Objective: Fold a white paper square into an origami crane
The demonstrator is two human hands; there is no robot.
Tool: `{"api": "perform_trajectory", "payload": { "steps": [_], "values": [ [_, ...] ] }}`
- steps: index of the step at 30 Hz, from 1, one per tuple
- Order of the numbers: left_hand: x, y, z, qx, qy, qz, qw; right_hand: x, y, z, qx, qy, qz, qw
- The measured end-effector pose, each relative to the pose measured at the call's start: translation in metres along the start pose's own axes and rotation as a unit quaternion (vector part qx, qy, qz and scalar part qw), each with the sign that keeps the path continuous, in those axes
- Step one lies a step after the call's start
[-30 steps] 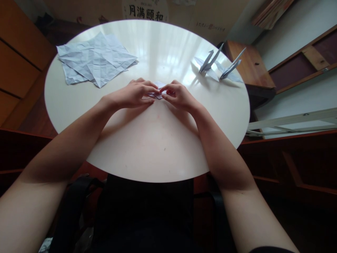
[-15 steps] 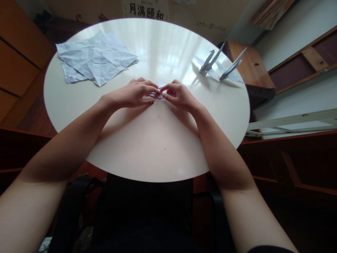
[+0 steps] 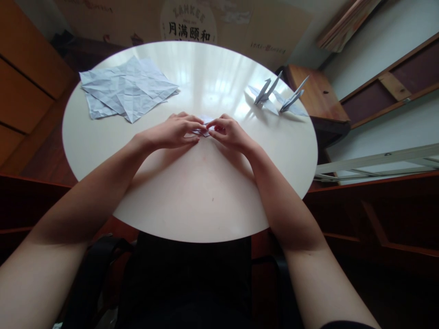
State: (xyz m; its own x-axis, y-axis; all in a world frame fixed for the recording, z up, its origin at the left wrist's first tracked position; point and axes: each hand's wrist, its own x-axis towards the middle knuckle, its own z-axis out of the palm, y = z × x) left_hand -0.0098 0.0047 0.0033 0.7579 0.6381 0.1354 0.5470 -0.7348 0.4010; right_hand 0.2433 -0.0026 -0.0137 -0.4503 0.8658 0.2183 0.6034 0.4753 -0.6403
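Observation:
A small piece of folded white paper (image 3: pixel 205 132) lies on the round white table (image 3: pixel 192 192), mostly covered by my fingers. From the left, my left hand (image 3: pixel 180 131) presses on the paper, its thumb near the front edge and its fingers over the top. My right hand (image 3: pixel 228 132) pinches the paper's right side between thumb and index finger, the other fingers curled. How the paper is folded between the hands is hidden.
Creased white sheets (image 3: pixel 126 89) lie overlapped at the table's back left. Two folded paper cranes, one (image 3: pixel 264 96) left of the other (image 3: pixel 291 103), stand at the back right. A wooden cabinet (image 3: pixel 315 93) is beyond them; a printed cardboard box (image 3: pixel 233 27) stands behind the table.
The view has tilted up a little, so the table and cranes sit lower in the picture and more of the box shows. Both hands stay on the paper, in nearly the same pose.

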Motion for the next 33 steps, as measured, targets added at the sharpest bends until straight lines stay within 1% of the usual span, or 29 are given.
{"api": "perform_trajectory", "payload": {
  "steps": [11, 19, 26, 33],
  "values": [
    [0.0, 0.001, 0.0, 0.013, -0.002, -0.006, 1.0, -0.001, -0.009, -0.002, -0.006, -0.001, 0.014, 1.0],
    [0.0, -0.004, 0.004, 0.013, 0.01, 0.006, 1.0, -0.001, -0.01, -0.002, -0.014, -0.003, 0.026, 1.0],
    [0.0, 0.004, -0.002, 0.004, -0.011, -0.017, 1.0, -0.001, -0.013, -0.004, -0.021, -0.008, 0.033, 0.999],
    [-0.001, 0.007, -0.003, 0.012, -0.01, -0.015, 1.0, -0.002, -0.011, -0.004, -0.024, -0.004, 0.031, 0.999]
  ]
}}
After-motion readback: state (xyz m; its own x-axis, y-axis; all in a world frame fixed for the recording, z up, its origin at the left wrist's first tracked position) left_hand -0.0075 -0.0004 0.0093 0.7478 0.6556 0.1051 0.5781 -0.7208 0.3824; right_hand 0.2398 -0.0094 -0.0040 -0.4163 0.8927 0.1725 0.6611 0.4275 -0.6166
